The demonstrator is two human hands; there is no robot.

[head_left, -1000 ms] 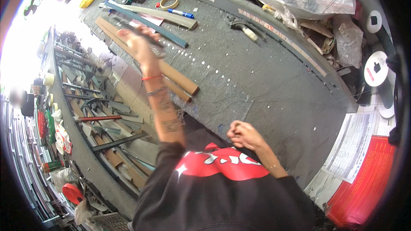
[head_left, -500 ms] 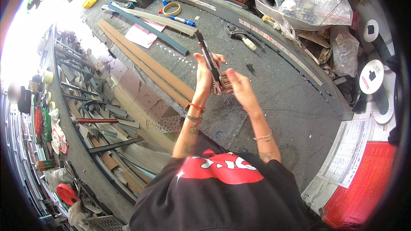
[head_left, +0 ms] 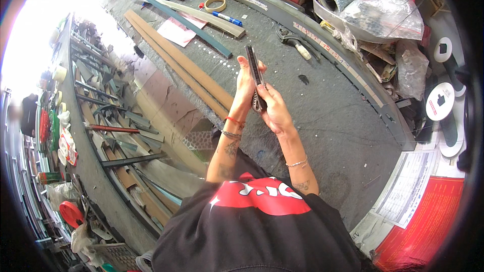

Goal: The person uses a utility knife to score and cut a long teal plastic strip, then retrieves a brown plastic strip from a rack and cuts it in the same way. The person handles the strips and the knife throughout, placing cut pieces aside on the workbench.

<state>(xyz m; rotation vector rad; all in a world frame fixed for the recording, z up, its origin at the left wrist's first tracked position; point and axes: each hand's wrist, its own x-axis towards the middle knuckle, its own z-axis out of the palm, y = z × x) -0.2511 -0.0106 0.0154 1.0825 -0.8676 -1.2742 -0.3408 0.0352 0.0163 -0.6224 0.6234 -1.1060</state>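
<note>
Upright above the grey bench I hold a narrow, dark, bar-shaped thing [head_left: 254, 73] with a ridged edge; its exact kind does not show. My left hand [head_left: 245, 84] grips it from the left, thumb raised and fingers behind it. My right hand [head_left: 276, 111] closes on its lower right side, with the thumb pressed against its face. Left of the hands, two long brown strips [head_left: 174, 60] lie side by side. Beyond them are a dark teal strip [head_left: 201, 30] and a pale strip [head_left: 229, 28]. A dark hand tool with a pale handle [head_left: 302, 51] rests to the far right.
A tape roll [head_left: 216, 4] and blue marker [head_left: 227, 18] lie at the back of the bench [head_left: 348, 141]. Scrap strips fill a rack [head_left: 121, 121] at left. A ledge [head_left: 333, 55] borders the right, with plastic bags [head_left: 383, 20] and white spools [head_left: 440, 102] beyond.
My right hand has moved in from beside the dark bar-shaped thing, and its thumb now presses on it. The thing stands more upright. The whole view has shifted slightly.
</note>
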